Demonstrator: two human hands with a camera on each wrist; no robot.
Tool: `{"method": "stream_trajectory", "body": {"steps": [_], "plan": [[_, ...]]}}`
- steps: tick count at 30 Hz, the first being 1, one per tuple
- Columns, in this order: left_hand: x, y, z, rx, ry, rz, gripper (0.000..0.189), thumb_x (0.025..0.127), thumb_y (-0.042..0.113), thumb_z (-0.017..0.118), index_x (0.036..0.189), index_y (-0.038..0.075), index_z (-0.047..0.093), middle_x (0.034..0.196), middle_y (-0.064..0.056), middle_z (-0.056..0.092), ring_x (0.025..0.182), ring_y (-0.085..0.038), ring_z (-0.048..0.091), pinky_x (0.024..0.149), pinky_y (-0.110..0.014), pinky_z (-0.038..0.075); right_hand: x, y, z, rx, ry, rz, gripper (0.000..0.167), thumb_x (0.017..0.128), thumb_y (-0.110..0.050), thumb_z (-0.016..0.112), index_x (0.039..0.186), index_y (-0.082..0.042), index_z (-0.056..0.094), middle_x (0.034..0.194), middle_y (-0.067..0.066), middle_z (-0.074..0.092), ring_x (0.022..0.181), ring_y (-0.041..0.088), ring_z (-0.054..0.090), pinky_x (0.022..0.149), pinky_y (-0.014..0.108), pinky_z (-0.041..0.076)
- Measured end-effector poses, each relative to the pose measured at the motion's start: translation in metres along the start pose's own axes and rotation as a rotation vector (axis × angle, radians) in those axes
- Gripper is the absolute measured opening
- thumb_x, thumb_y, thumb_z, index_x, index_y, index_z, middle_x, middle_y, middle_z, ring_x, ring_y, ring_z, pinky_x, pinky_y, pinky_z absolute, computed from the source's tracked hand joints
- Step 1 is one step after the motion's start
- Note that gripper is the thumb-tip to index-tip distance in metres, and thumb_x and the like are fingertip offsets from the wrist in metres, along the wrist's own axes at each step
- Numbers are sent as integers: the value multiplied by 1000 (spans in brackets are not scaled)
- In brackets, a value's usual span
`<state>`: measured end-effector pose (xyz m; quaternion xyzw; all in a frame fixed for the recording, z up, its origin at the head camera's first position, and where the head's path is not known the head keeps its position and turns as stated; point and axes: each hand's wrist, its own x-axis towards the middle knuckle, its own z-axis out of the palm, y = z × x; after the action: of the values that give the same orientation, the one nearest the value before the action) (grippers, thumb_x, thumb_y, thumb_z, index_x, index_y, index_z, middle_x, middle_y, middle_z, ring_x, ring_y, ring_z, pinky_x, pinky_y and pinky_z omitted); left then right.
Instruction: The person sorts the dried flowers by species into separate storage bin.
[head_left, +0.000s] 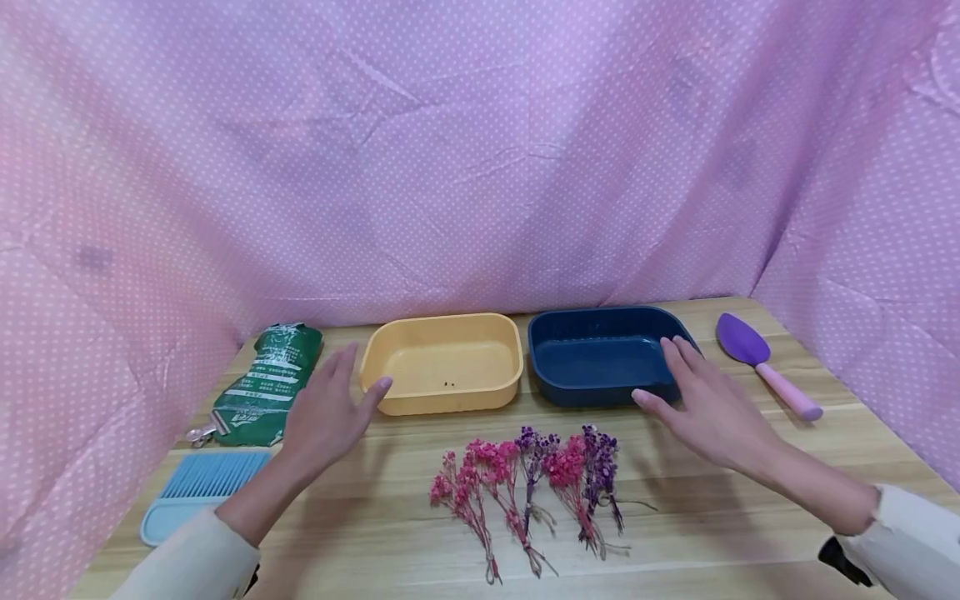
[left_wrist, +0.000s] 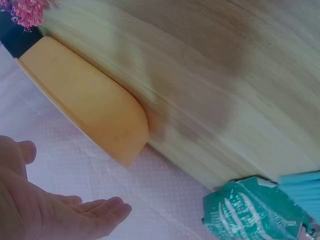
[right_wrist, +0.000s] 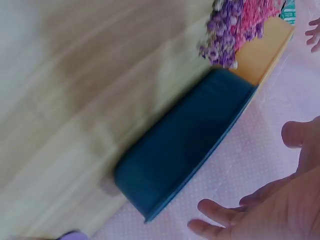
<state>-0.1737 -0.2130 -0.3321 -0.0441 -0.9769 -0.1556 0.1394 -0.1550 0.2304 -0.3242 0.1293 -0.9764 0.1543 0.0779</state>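
- Far left, near side: pale blue brush [head_left: 202, 496], flat on the tabletop [head_left: 360, 550], bristles away from the person.
- Just beyond it: green bag [head_left: 272, 383], lying down, white print, metal clip [head_left: 206, 428] at its near left corner.
- Left hand [head_left: 327, 417]: between bag and yellow tray, raised, shadow on the wood below. Grip wide, fingers extended, thumb spread toward the tray. Left wrist view shows a gap between hand and tray.
- Yellow tray [head_left: 450, 402]: left of the pair, upright, near the back edge. A few dark specks on its floor by the near wall.
- Dried flower bunches [head_left: 525, 467]: five in a loose row in front of the trays; pink, pink, purple, pink, purple. Heads toward trays, tied stems toward the person.
- Navy tray [head_left: 600, 396]: upright, just beside the yellow one, similar shape.
- Right hand [head_left: 708, 412]: raised, overlapping the navy tray's near right corner in the head view; right wrist view shows them apart. Grip wide, thumb spread toward the tray.
- Far right: scoop [head_left: 763, 364], purple blade, pink handle angled toward the person.
- Behind everything: pink dotted cloth [head_left: 480, 167].
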Motion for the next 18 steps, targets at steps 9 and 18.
{"method": "stream_trajectory", "body": {"steps": [9, 18], "plan": [[3, -11, 0, -158, -109, -111, 91, 94, 60, 46, 150, -5, 18, 151, -30, 25, 137, -48, 25, 109, -64, 26, -14, -5, 10, 194, -57, 60, 90, 94, -56, 51, 150, 5, 17, 147, 38, 24, 132, 55, 27, 102, 71, 27], [9, -20, 1, -263, -202, -199, 91, 94, 59, 47, 152, -2, 12, 153, -28, 22, 140, -46, 21, 111, -62, 25, -23, -13, 24, 283, -86, 59, 84, 93, -49, 58, 146, 9, 29, 138, 34, 43, 114, 43, 54, 94, 60, 45]]}}
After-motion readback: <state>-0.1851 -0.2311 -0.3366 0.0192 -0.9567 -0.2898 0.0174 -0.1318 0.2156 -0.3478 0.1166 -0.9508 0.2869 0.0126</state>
